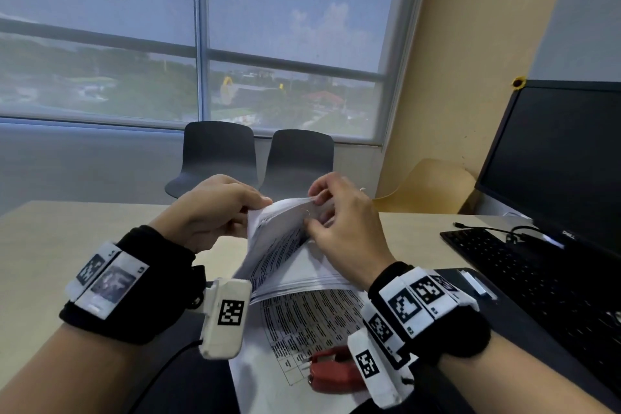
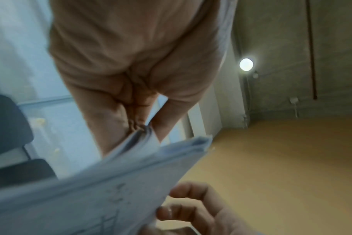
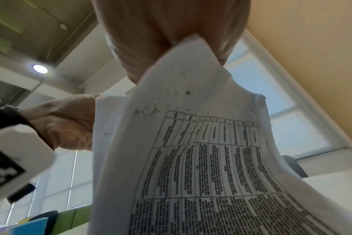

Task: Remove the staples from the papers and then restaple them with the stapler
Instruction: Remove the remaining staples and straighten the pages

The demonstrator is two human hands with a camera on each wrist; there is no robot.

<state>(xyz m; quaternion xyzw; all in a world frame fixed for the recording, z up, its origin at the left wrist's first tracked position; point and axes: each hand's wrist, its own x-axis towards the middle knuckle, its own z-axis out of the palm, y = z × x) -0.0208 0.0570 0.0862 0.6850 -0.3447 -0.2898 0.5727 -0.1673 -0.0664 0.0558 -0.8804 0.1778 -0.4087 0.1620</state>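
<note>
Papers (image 1: 285, 245) are lifted above the counter (image 1: 50, 245), their top corner pinched between the left hand (image 1: 208, 208) and right hand (image 1: 339, 225), fingers clamped on the sheets. Judging by this, staple removal looks unfinished. Restapling remains, with the red stapler (image 1: 331, 371) lying untouched on a loose sheet.

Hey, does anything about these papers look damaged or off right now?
Yes. The stack of papers, pinched at its top corner by the left hand and right hand, is ragged there, peppered with old staple holes. The red stapler lies untouched.

White papers (image 1: 285, 245), red stapler (image 1: 331, 373)
</note>
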